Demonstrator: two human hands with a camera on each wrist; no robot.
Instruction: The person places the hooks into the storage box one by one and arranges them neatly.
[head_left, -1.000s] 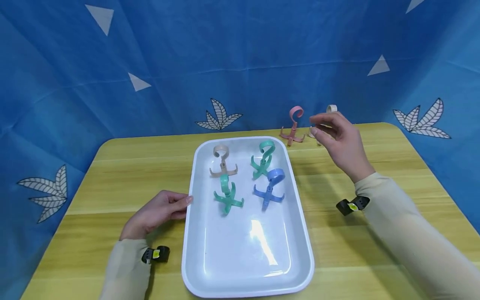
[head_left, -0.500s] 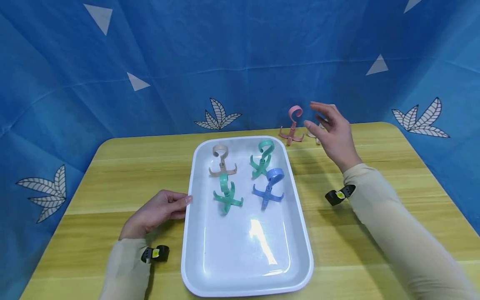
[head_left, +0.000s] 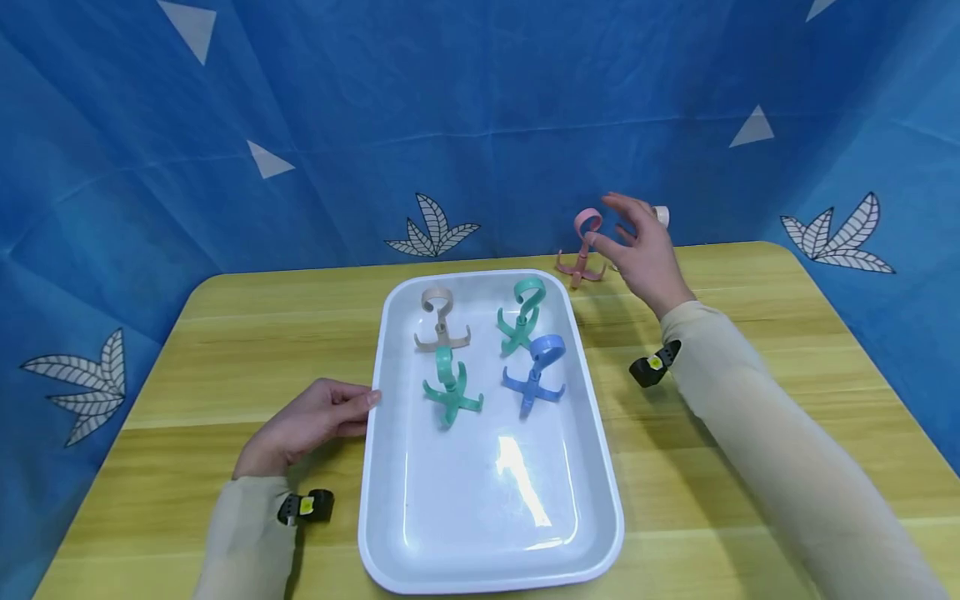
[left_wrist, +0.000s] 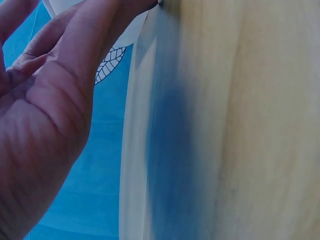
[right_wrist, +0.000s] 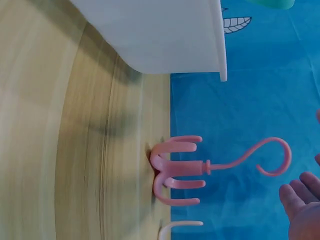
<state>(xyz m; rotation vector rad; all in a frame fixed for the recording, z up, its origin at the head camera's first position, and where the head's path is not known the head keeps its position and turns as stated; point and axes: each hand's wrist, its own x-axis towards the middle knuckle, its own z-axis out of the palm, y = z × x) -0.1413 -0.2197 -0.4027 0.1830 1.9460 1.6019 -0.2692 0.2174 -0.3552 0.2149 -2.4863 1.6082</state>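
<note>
My left hand grips the left rim of a white tray, thumb at the edge; in the left wrist view its palm faces the camera. Standing in the tray are a beige swivel hook, two green ones and a blue swivel hook, each with a curled top and splayed prongs. Behind the tray's right corner a pink swivel hook stands on the table. My right hand, thumb and fingers parted, is right by its curl; the right wrist view shows the fingertips beside that curl.
A white swivel hook stands mostly hidden behind my right hand. The wooden table runs back to a blue cloth with leaf and triangle prints.
My right hand has moved left, away from the white swivel hook and up to the pink one, its fingers spreading. My left hand keeps its place at the tray.
</note>
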